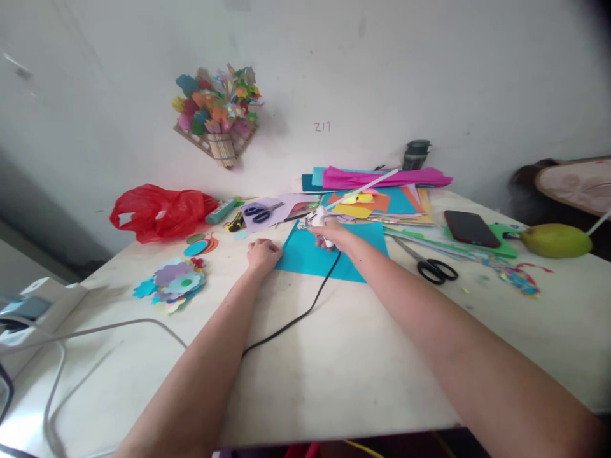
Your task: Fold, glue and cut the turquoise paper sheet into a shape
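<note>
A sheet of blue paper (356, 251) lies flat on the table in front of me. My left hand (264, 256) rests at its left edge, fingers curled and the thumb side against the paper; the fingertips are partly hidden. Above the sheet, my right hand (334, 234) is closed around a white glue gun (319, 218), its nozzle pointing left. A long white glue stick (365, 187) sticks out of the gun's back, up and to the right. From the handle, a black cord (310, 310) runs down the table and passes under my left forearm.
Left: paper flowers (179, 283), a red plastic bag (160, 210), a grey cable (138, 321). Behind: scissors (260, 213) on lilac paper, a utility knife (236, 222), stacked coloured papers (405, 200). Right: black-handled scissors (436, 270), a phone (471, 228), a yellow-green pear-shaped object (556, 240).
</note>
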Tool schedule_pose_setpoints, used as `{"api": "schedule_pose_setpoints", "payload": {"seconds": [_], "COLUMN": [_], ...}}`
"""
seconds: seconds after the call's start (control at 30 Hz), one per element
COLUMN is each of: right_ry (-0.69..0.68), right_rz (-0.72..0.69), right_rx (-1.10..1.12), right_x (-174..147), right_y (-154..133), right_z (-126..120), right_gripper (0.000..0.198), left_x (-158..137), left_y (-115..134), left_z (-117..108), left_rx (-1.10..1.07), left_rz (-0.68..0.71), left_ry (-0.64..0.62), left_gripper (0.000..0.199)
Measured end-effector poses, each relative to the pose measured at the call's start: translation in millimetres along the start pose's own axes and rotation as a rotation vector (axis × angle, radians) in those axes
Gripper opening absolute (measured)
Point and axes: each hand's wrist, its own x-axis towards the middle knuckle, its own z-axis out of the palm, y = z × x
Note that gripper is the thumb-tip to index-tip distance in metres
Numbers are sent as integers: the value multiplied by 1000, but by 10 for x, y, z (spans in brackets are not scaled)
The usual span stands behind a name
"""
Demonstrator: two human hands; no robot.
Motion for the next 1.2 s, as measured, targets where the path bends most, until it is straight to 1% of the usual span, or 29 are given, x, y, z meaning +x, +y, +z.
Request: {"api": "schedule_pose_setpoints", "payload": {"seconds": [0.17, 0.3, 0.43, 0.57, 0.7, 0.8, 0.97, 1.1, 1.2], "right_ry": [7, 40, 70, 130, 148, 133, 56, 21, 4], "right_rz": [18, 38, 38, 44, 25, 20, 65, 66, 82], "right_rx": [33, -6, 24, -83, -145, -237, -390, -428, -433], "right_x": [55, 93, 100, 106, 127, 121, 52, -8, -37], "right_y": [-7, -20, -56, -89, -93, -101, -143, -162, -157], "right_z": [35, 73, 114, 140, 148, 148, 135, 118, 105], "right_gripper": [29, 32, 32, 32, 36, 34, 30, 26, 27], "left_x": [12, 16, 23, 28, 16, 5, 8, 15, 18], "left_y": [-12, -23, -32, -42, -46, -43, -43, -52, -59], "left_z": [5, 9, 15, 12, -2, -9, -2, 8, 15], "left_rx": [10, -2, -10, -19, -30, -38, -44, -51, -68], "left_rz": [22, 47, 62, 74, 84, 87, 81, 75, 74], "left_ry": [-10, -11, -8, -22, -25, -22, -15, -7, -1], "left_gripper": [19, 18, 18, 18, 17, 17, 17, 17, 16]}}
